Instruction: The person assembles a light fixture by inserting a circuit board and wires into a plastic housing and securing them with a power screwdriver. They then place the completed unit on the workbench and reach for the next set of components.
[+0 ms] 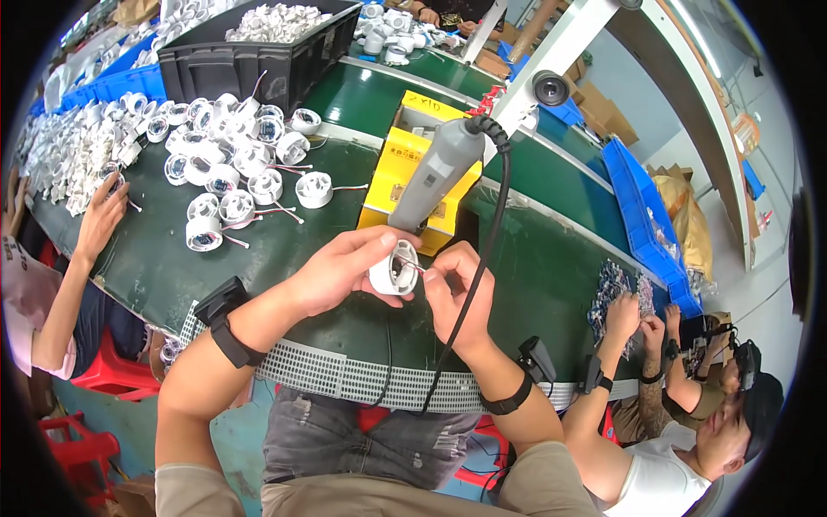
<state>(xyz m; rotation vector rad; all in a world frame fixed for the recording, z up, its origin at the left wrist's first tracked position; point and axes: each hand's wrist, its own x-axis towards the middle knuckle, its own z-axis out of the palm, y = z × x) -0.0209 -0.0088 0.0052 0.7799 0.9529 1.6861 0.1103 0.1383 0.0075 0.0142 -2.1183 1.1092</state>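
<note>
My left hand (342,265) is wrapped round a white round plastic housing (380,277), its open side tilted up and to the right. Thin wires (415,266) run out of the housing to my right hand (463,289), whose thumb and fingertips pinch their end. Just beyond my hands, a grey electric screwdriver (441,164) leans down with its lower end close above the housing. Behind it stands a yellow metal box (396,165). The screwdriver's black cord (492,224) loops down past my right hand. The inside of the housing shows only partly.
Many white housings with wires (250,158) lie heaped on the green table (319,323) to the left. A black crate (297,65) of white parts and a blue tray (633,207) stand farther off. Co-workers' hands (103,211) are busy at the left pile and at right.
</note>
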